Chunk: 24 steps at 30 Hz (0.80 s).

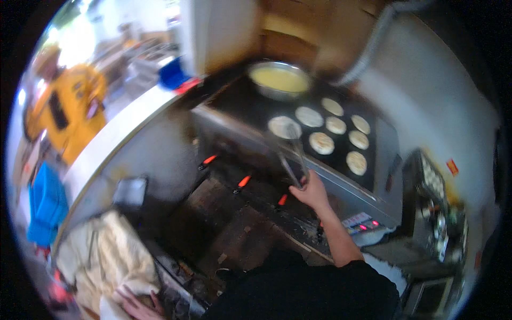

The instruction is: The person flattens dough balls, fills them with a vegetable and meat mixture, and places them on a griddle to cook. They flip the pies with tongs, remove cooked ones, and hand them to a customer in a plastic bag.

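Note:
My right hand (314, 192) grips a pair of metal tongs (289, 169), their ends blurred over a pale flatbread (278, 127) at the near edge of the griddle (236, 96). Whether the tongs touch the bread I cannot tell. Several other round flatbreads lie on the dark plate, some browned, such as one flatbread (321, 143) close to the front edge. At lower left, my left hand (140, 307) rests with fingers spread on a whitish part of a crumpled cream cloth (116, 248). What lies under the cloth is hidden.
A metal bowl (280, 94) of yellow liquid stands on the griddle's back. Orange-handled valves (245, 181) stick out below its front. A white-topped half wall (120, 124) curves along the left, with blue bins (48, 204) and a person in yellow (72, 108) beyond. Racks (434, 224) stand right.

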Each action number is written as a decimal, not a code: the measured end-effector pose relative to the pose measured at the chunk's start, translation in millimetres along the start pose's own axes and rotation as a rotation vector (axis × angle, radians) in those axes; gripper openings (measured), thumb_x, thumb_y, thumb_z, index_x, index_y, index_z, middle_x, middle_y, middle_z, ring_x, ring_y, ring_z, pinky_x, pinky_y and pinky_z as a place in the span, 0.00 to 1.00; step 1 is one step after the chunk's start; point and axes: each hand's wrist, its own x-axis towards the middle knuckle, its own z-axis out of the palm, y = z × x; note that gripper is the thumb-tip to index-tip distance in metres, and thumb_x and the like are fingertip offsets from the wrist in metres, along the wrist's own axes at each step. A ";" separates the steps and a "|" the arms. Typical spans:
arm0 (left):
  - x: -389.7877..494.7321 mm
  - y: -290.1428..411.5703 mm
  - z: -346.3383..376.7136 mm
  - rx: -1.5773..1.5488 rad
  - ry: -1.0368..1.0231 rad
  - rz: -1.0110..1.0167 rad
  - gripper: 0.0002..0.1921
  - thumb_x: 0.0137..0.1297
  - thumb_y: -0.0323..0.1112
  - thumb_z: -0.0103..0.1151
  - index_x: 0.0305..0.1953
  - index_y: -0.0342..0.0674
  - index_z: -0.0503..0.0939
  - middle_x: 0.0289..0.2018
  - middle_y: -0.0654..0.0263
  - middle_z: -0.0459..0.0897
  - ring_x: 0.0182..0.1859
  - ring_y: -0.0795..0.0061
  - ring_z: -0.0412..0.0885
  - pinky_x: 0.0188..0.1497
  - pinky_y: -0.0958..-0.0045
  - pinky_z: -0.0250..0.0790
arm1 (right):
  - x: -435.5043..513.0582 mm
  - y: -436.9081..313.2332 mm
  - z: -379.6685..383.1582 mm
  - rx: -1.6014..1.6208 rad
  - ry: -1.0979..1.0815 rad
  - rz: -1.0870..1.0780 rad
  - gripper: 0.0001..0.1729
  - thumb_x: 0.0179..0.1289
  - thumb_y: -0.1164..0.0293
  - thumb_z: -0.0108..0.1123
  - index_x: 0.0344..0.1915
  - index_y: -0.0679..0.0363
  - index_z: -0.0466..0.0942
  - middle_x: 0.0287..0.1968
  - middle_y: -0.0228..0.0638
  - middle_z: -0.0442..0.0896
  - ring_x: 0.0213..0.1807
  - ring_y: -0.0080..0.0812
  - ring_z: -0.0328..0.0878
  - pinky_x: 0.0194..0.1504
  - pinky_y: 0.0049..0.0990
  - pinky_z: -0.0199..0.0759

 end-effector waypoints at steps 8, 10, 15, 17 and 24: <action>-21.1 252.2 98.6 -0.680 -0.452 0.623 0.35 0.50 0.29 0.62 0.61 0.40 0.62 0.65 0.49 0.55 0.62 0.48 0.61 0.60 0.61 0.62 | -76.6 229.8 -87.7 -0.287 0.349 0.759 0.55 0.44 0.62 0.66 0.66 0.68 0.45 0.54 0.55 0.63 0.52 0.53 0.69 0.49 0.41 0.70; -33.7 293.5 102.5 -0.683 -0.589 0.793 0.33 0.48 0.32 0.64 0.59 0.40 0.65 0.63 0.48 0.57 0.59 0.48 0.66 0.57 0.61 0.65 | -91.3 254.5 -96.6 -0.316 0.363 0.876 0.54 0.45 0.62 0.66 0.66 0.68 0.44 0.52 0.54 0.63 0.51 0.53 0.70 0.47 0.40 0.71; -77.7 405.1 65.4 -0.744 -0.744 1.015 0.26 0.54 0.37 0.59 0.56 0.41 0.68 0.60 0.49 0.63 0.54 0.49 0.71 0.51 0.60 0.69 | -72.7 350.8 -97.6 -0.438 0.397 0.844 0.53 0.46 0.60 0.66 0.66 0.68 0.46 0.54 0.54 0.63 0.53 0.50 0.69 0.48 0.37 0.71; -79.7 426.8 54.6 -0.683 -0.768 1.106 0.25 0.55 0.37 0.58 0.55 0.41 0.69 0.59 0.49 0.65 0.54 0.49 0.72 0.50 0.60 0.70 | -58.0 324.7 -109.2 -0.445 0.334 0.892 0.52 0.46 0.56 0.66 0.65 0.68 0.51 0.53 0.47 0.66 0.52 0.44 0.69 0.47 0.37 0.72; -110.7 503.5 48.6 -0.664 -0.846 1.513 0.25 0.57 0.39 0.58 0.56 0.41 0.68 0.56 0.52 0.69 0.52 0.50 0.73 0.48 0.60 0.70 | -78.5 323.2 -144.7 -0.439 0.438 0.840 0.47 0.48 0.44 0.62 0.62 0.59 0.60 0.53 0.41 0.68 0.54 0.40 0.67 0.49 0.38 0.69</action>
